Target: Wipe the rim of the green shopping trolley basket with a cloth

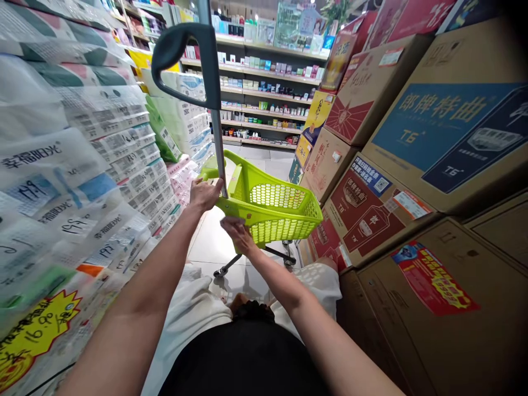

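A lime-green shopping cart [280, 212] with a perforated basket stands in front of me, turned sideways. A grey upright pole [218, 143] rises from its near-left end to a dark looped handle [185, 66]. My left hand [205, 194] is closed at the cart's rim, its thumb side against the foot of the pole. A little lower and to the right, my right hand [239, 235] is closed around a small flat brownish thing [232, 220] and held against the cart's near side. What that thing is does not show clearly. The right fingertips are partly hidden.
Plastic-wrapped paper packs [124, 137] are piled high on my left, with a yellow price sign [39, 335]. Stacked cardboard boxes [429, 264] line my right. Shelves [264, 71] of small goods close off the far end. Pale floor tiles [210, 236] lie under the cart.
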Motion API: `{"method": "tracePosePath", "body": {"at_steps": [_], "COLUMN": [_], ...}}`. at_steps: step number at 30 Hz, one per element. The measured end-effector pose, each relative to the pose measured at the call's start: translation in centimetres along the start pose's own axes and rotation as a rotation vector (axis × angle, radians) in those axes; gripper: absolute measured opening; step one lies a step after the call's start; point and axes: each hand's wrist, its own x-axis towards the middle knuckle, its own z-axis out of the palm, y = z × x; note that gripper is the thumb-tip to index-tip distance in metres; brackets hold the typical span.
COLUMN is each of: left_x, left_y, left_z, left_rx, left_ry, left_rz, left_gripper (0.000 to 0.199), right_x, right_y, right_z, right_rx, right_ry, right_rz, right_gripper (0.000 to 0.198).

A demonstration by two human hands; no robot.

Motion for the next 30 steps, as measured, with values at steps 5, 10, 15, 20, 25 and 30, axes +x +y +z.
{"method": "tracePosePath", "body": {"at_steps": [5, 10, 15, 20, 25, 30], "left_x": [0.1, 0.1, -0.2, -1.1, -2.6, -2.6], "left_y": [0.2, 0.9, 1.9, 3.5, 3.8, 1.4], "left_z": [0.4, 0.8, 1.1, 0.9, 0.8, 2.6], "left_rx": [0.012, -0.054, -0.097, -0.190, -0.475, -0.490], "left_ry": [0.009, 0.029, 0.066, 0.116, 0.208, 0.336], "left_rz": [0.028, 0.052, 0.057, 0.099, 0.151, 0.093], "left_gripper": [0.090, 0.092, 0.085, 0.078, 0.082, 0.086], "right_x": [1.5, 1.9, -1.1, 1.5, 5.1, 9.4], "right_y": [1.3, 1.5, 3.1, 1.8, -0.2, -0.7], "right_z": [-0.4, -1.7, -1.9, -1.7, -3.3, -6.1], "right_rx": [-0.043, -0.051, 0.004, 0.056, 0.232, 0.219], "right_ry": [-0.028, -0.057, -0.079, 0.351, 0.546, 0.572], "right_rz": [-0.075, -0.066, -0.066, 0.263, 0.490, 0.465], "right_gripper": [0.052, 0.052, 0.045, 0.040, 0.053, 0.061]}}
